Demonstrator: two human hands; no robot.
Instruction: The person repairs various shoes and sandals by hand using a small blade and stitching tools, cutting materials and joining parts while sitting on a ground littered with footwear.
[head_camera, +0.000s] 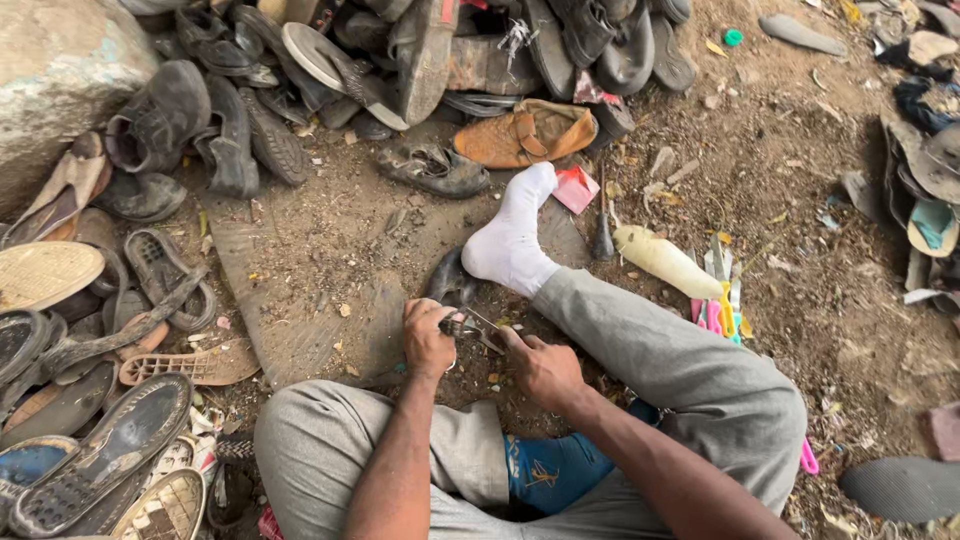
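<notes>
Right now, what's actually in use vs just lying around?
In use:
- left hand gripping a small metal tool
- right hand steadying the same tool
- dark shoe pinned under the white-socked foot

Lying about:
- tan shoe
- pile of worn shoes and soles
- cream plastic bottle
- pink scrap
- awl-like tool
</notes>
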